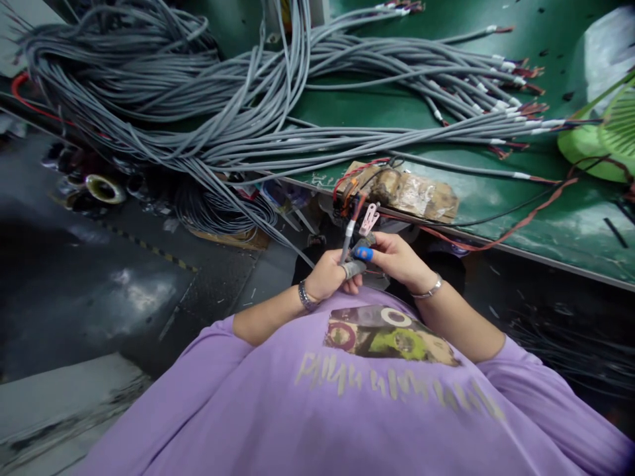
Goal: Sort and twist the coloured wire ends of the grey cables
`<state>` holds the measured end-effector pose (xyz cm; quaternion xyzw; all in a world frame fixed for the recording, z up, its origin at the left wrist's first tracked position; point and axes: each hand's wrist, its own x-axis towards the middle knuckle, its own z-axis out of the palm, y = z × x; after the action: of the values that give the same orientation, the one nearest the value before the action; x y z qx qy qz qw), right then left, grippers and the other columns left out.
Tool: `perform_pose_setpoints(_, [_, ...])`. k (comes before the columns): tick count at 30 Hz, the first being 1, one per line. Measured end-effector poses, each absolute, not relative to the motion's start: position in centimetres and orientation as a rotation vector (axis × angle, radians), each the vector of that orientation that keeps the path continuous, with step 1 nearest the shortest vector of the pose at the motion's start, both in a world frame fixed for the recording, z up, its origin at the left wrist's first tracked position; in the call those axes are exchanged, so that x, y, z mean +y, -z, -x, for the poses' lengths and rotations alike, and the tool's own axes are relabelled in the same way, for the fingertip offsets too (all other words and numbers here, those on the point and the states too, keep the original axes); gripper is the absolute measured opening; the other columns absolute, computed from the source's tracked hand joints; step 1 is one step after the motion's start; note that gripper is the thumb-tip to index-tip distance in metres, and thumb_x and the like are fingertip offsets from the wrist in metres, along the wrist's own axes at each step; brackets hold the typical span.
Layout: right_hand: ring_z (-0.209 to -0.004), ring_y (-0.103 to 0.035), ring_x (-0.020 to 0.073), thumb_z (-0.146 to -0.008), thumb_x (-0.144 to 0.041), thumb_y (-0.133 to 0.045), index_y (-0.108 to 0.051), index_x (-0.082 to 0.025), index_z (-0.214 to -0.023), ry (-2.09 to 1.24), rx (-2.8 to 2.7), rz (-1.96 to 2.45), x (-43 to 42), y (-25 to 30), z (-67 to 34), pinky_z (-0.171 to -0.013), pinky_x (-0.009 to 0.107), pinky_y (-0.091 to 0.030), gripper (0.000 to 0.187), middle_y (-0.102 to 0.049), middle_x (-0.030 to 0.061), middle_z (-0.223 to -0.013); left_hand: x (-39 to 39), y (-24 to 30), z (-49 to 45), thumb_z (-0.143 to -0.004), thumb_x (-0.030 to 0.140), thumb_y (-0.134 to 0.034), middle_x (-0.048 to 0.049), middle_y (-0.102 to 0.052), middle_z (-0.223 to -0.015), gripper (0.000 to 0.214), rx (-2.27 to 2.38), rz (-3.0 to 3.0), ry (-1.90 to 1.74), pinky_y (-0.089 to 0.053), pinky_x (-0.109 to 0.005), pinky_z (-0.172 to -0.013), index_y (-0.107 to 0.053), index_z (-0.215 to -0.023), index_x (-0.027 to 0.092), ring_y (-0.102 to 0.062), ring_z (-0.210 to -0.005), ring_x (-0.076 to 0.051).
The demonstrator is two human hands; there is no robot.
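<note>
In front of my chest, my left hand (330,274) is closed around a grey cable (346,246), whose end points up toward the table edge. A white band (350,228) circles that cable near its orange-brown tip. Close against it, my right hand (397,258) is closed in a pinch, with blue tape (364,254) on its thumb. Whatever lies between the right fingertips is too small to make out. A pink clip (370,219) stands just beyond these fingertips. Grey wraps cover some fingers of both hands.
Long grey cables (248,86) with stripped ends lie across the green table (520,205). At its front edge sits a tape-wrapped wooden block (411,192) with red and black wires. A green fan (595,142) stands at right. Coiled cable (223,211) lies below the table.
</note>
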<state>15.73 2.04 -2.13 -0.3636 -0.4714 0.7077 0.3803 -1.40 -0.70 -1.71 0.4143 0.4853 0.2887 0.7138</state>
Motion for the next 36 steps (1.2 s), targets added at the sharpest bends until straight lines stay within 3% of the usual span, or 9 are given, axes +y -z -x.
perform_pose_setpoints(4, [-0.060,-0.058,0.0115,-0.067,-0.063,-0.079,-0.069,-0.018,-0.080,-1.752,-1.062,1.037,1.8,3.0,-16.2,-0.055,0.024,-0.051,0.048,-0.067,0.0012,-0.071,-0.5,1.9,1.1,-0.064,0.045,-0.081,-0.0015,-0.064,-0.054,0.039,1.133,-0.672,-0.871,-0.043,-0.019,-0.036,-0.057,-0.071,0.015,-0.058,-0.038,-0.013])
perform_pose_setpoints(7, [-0.060,-0.056,0.0102,-0.062,-0.051,-0.087,-0.069,-0.020,-0.084,-1.713,-1.017,1.032,1.1,3.4,-15.6,-0.053,0.022,-0.048,0.043,-0.066,-0.0003,-0.073,-0.4,2.3,0.9,-0.063,0.047,-0.082,-0.0018,-0.066,-0.057,0.041,1.100,-0.628,-0.932,-0.047,-0.021,-0.039,-0.059,-0.074,0.015,-0.060,-0.041,-0.014])
perform_pose_setpoints(12, [-0.051,-0.048,0.0075,-0.069,-0.041,-0.085,-0.065,-0.020,-0.071,-1.598,-0.909,0.991,0.3,3.5,-14.3,-0.050,0.022,-0.040,0.029,-0.059,-0.0038,-0.059,-0.4,2.8,1.3,-0.071,0.046,-0.079,-0.0091,-0.071,-0.065,0.038,1.005,-0.783,-0.761,-0.056,-0.025,-0.052,-0.065,-0.071,0.011,-0.068,-0.053,-0.017])
perform_pose_setpoints(17, [-0.056,-0.056,0.0103,-0.061,-0.041,-0.090,-0.068,-0.018,-0.072,-1.711,-1.000,1.028,0.5,2.9,-14.4,-0.053,0.025,-0.045,0.034,-0.067,0.0007,-0.067,-0.7,2.9,1.8,-0.074,0.042,-0.077,-0.0092,-0.070,-0.062,0.034,0.974,-0.986,-0.608,-0.040,-0.018,-0.039,-0.064,-0.065,0.011,-0.064,-0.046,-0.014])
perform_pose_setpoints(21, [-0.049,-0.045,0.0058,-0.063,-0.046,-0.087,-0.065,-0.017,-0.068,-1.645,-0.860,1.075,0.9,3.1,-14.0,-0.047,0.020,-0.036,0.037,-0.059,-0.0031,-0.059,-0.9,2.9,1.5,-0.074,0.046,-0.076,-0.0065,-0.068,-0.059,0.037,1.000,-0.858,-0.796,-0.031,-0.018,-0.035,-0.062,-0.068,0.012,-0.061,-0.041,-0.012])
perform_pose_setpoints(24, [-0.047,-0.038,0.0042,-0.060,-0.050,-0.088,-0.059,-0.018,-0.068,-1.648,-0.616,1.059,1.1,3.5,-14.1,-0.044,0.019,-0.035,0.044,-0.054,-0.0055,-0.058,-0.8,2.7,1.4,-0.068,0.049,-0.079,-0.0045,-0.067,-0.058,0.041,1.009,-0.732,-0.891,-0.030,-0.018,-0.034,-0.061,-0.073,0.013,-0.060,-0.040,-0.012])
perform_pose_setpoints(28, [-0.053,-0.046,0.0072,-0.058,-0.057,-0.086,-0.060,-0.018,-0.073,-1.806,-0.553,1.042,0.9,3.4,-14.6,-0.048,0.021,-0.042,0.049,-0.062,-0.0011,-0.070,-0.7,2.5,1.4,-0.063,0.053,-0.080,-0.0026,-0.066,-0.057,0.046,1.048,-0.686,-0.946,-0.031,-0.019,-0.035,-0.059,-0.075,0.013,-0.059,-0.040,-0.012])
perform_pose_setpoints(36, [-0.051,-0.044,0.0076,-0.061,-0.046,-0.088,-0.062,-0.018,-0.076,-1.731,-0.939,1.093,0.9,3.1,-13.7,-0.047,0.022,-0.034,0.040,-0.056,-0.0037,-0.060,-1.1,3.7,1.4,-0.071,0.052,-0.075,-0.0032,-0.069,-0.063,0.042,1.074,-0.785,-0.926,-0.033,-0.018,-0.037,-0.056,-0.077,0.015,-0.064,-0.046,-0.013])
